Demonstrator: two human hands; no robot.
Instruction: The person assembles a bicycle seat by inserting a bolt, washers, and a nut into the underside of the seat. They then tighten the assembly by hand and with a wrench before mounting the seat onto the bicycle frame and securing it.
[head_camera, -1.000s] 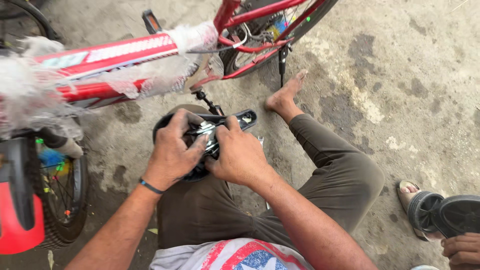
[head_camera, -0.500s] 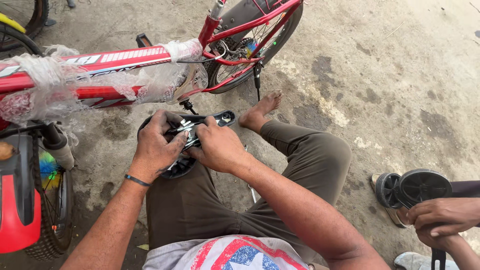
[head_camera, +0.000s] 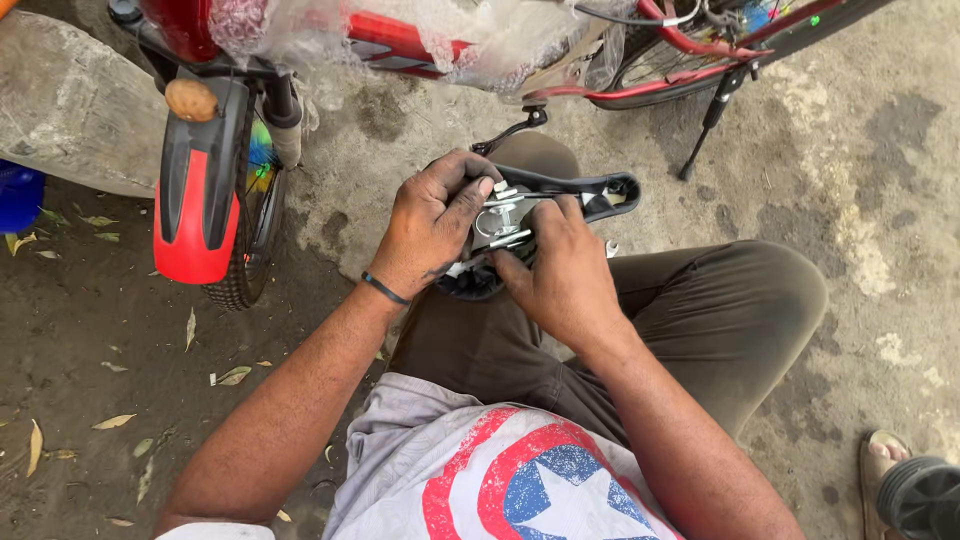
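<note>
Clamped together, our left hand (head_camera: 432, 222) and right hand (head_camera: 562, 272) gripped the upturned black saddle (head_camera: 600, 190) on our knee, metal clamp (head_camera: 503, 215) between fingers, red bicycle (head_camera: 400, 40) at twelve o'clock.

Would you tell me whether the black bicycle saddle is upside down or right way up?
Upside down: the black bicycle saddle shows its hollow underside and metal clamp.
</note>
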